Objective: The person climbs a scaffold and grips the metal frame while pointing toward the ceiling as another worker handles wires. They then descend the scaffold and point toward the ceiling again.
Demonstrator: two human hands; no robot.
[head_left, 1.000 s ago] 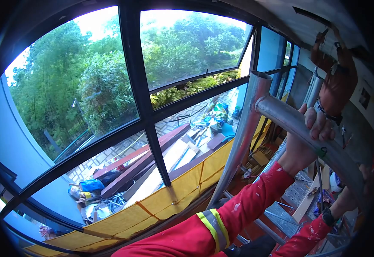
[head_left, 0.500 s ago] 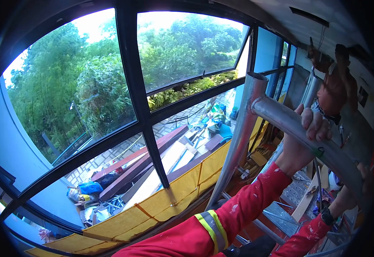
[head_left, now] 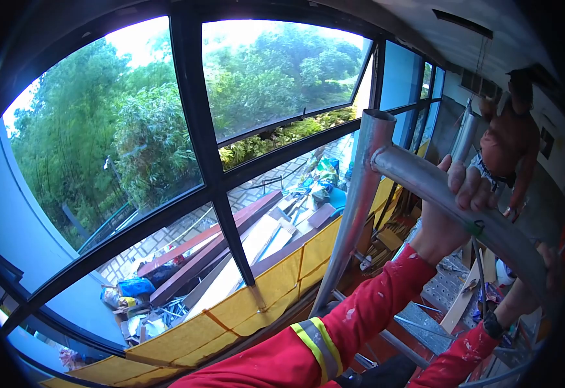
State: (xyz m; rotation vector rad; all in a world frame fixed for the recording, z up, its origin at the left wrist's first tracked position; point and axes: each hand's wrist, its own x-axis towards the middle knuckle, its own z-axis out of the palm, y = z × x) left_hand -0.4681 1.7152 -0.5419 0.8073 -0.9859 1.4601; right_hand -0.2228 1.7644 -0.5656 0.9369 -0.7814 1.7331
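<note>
A grey metal scaffold frame [head_left: 418, 173] with a curved top tube stands right of centre. My left hand [head_left: 458, 207] is wrapped round the top tube, its fingers folded over the upper side beside a green mark. Lower on the same tube, at the dim right edge, my right hand [head_left: 536, 284] is against the metal with its wrist bent; its fingers are too dark to make out. Both arms wear red sleeves with pale spots, and a dark band is on the right wrist.
A shirtless person [head_left: 512, 139] stands at the right rear beside another metal post [head_left: 466, 136]. Dark-framed windows [head_left: 214, 174] fill the left side, above a yellow sheet [head_left: 218, 330]. Planks and debris [head_left: 263, 233] lie outside. Perforated metal platforms [head_left: 447, 288] are below.
The other person's near arm has come down from its raised position. The scaffold frame and my hands have shifted slightly left in the view; my left hand keeps its grip.
</note>
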